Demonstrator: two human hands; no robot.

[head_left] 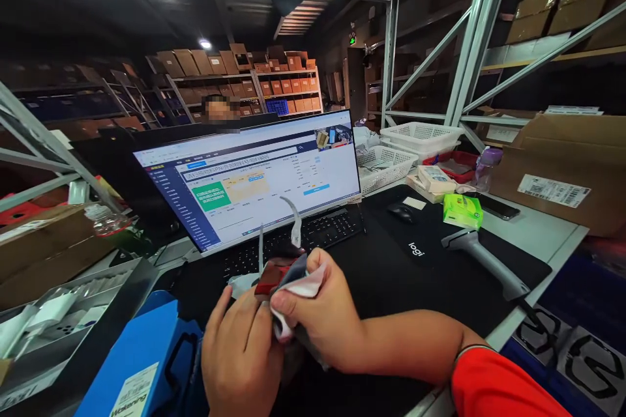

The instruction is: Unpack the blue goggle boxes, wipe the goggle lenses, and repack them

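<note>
My left hand (pixel 237 355) and my right hand (pixel 323 309) meet low in the middle of the view, both closed on a small bundle of red, grey and white fabric (pixel 288 277). A thin grey strap (pixel 295 221) curls up from the bundle in front of the monitor (pixel 254 176). My hands hover over a black desk mat (pixel 415 254), just in front of a black keyboard (pixel 317 231). My right arm wears a red sleeve (pixel 499 384).
A grey barcode scanner (pixel 484 257), green box (pixel 462 210), mouse (pixel 401 212) and phone (pixel 499 207) lie at right. White baskets (pixel 391 163) and a cardboard box (pixel 562 169) stand behind. A blue box (pixel 137 358) sits at left. Another person sits behind the monitor.
</note>
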